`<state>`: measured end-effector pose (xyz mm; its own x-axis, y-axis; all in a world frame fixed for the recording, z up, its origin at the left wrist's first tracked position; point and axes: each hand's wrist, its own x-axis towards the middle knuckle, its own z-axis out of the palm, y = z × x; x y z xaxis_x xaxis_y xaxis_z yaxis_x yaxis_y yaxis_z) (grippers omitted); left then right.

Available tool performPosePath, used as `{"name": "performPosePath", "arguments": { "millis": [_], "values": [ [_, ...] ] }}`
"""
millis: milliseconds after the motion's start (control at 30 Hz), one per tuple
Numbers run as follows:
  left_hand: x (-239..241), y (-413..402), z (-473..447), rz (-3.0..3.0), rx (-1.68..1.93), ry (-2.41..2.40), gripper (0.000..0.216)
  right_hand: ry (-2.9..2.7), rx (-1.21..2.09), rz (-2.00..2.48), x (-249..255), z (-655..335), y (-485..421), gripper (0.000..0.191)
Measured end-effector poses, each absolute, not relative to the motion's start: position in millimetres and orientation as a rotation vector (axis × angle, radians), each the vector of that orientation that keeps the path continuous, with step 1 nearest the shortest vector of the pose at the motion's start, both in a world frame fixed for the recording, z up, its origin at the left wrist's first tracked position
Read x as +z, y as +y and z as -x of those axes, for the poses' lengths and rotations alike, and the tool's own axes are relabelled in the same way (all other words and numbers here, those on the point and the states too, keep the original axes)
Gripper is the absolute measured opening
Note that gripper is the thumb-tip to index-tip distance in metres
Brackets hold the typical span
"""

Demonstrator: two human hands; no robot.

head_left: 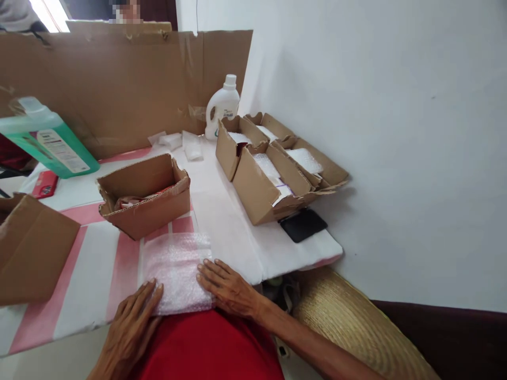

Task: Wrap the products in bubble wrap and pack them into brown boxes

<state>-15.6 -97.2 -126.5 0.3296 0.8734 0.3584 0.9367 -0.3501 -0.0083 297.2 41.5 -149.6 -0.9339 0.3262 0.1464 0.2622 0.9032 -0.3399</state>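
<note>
A clear sheet of bubble wrap (178, 269) lies flat at the table's front edge, right before me. My left hand (132, 319) rests at its lower left side with fingers stretched out. On its right side lies my right hand (225, 285), palm down and fingers extended, the tips touching the wrap. Neither hand grips anything. Just behind the wrap stands an open cardboard box (158, 211) with reddish and brown packets inside, partly hidden by its walls.
Cardboard boxes (253, 195) holding bubble-wrapped items stand at the right, beside a black phone-like slab (303, 225). Farther back are a white jug (224, 108), small wrapped packets (193, 146), a green liquid bottle (59, 142) and a red phone (45, 184). Another box (35, 253) is left.
</note>
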Motion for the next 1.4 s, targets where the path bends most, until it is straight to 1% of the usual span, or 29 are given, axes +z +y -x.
{"name": "performPosePath", "arguments": {
  "millis": [200,367,467,567,700,800,867,933,1000,1167,1300,1400],
  "values": [
    [-118,-101,25,2.440,-0.585,-1.686,0.060,-2.667,0.523,0.414,-150,-301,45,0.049],
    [-112,-91,37,2.435,-0.631,-1.757,0.066,-2.297,0.556,0.531,-154,-289,52,0.048],
    [-113,-79,47,2.480,-0.651,-1.725,0.066,-2.146,0.573,0.590,-154,-282,54,0.039],
    [-119,-65,57,2.545,-0.734,-1.694,0.058,-2.053,0.669,0.658,-150,-280,55,0.031],
    [-122,-56,58,2.621,-0.925,-1.758,0.036,-1.990,0.789,0.725,-142,-284,55,0.025],
    [-116,-58,47,2.518,-1.110,-2.011,0.027,-1.958,0.812,0.853,-138,-284,53,0.018],
    [-112,-58,36,2.351,-1.223,-2.253,0.021,-1.927,0.804,0.979,-138,-280,52,0.017],
    [-111,-57,25,2.156,-1.279,-2.466,0.027,-1.888,0.771,1.072,-140,-273,51,0.014],
    [-114,-52,16,1.982,-1.293,-2.571,0.035,-1.860,0.714,1.128,-143,-266,49,0.012],
    [-129,-39,5,1.722,-1.290,-2.540,0.042,-1.832,0.573,1.245,-148,-253,43,0.013],
    [-135,-35,1,1.668,-1.272,-2.515,0.044,-1.798,0.542,1.292,-150,-249,40,0.014],
    [-134,-32,-2,1.648,-1.207,-2.501,0.045,-1.773,0.534,1.302,-153,-249,38,0.020]
  ]
}}
